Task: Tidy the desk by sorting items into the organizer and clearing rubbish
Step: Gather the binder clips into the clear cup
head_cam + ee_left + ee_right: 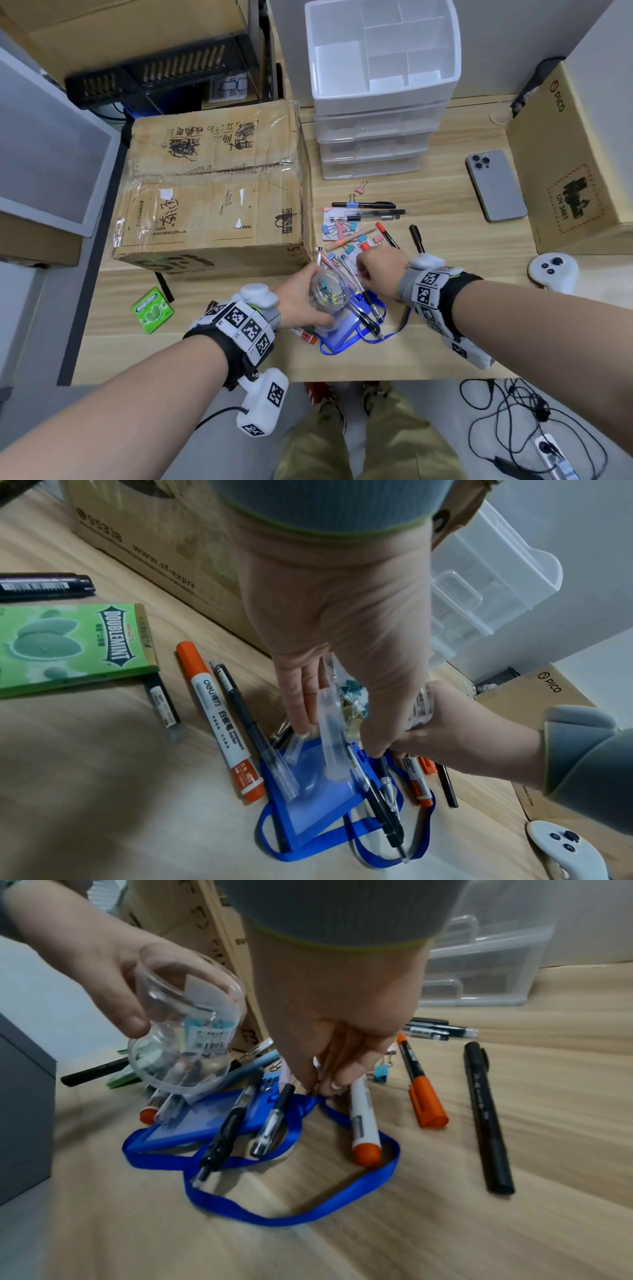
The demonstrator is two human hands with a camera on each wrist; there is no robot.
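Observation:
My left hand (pixel 308 298) grips a clear plastic jar (pixel 330 295) with several coloured binder clips inside and holds it tilted just above the blue badge holder (pixel 337 330). Just right of it, my right hand (pixel 364 274) reaches down into the pile with its fingertips (pixel 325 1088) pinched together on a small pale clip at the top of the blue lanyard (pixel 308 1215); the fingers mostly hide the clip. Loose binder clips (pixel 339 229) and pens (pixel 368 205) lie further back. The white organizer (pixel 380 68) stands at the back of the desk, its top compartments bare.
A large cardboard box (pixel 212 192) crowds the left side. A phone (pixel 495 185), a PICO box (pixel 575 164) and a white controller (pixel 551 269) lie to the right. A green Doublemint pack (pixel 152 310) sits front left. Markers (pixel 421 1085) lie beside my right hand.

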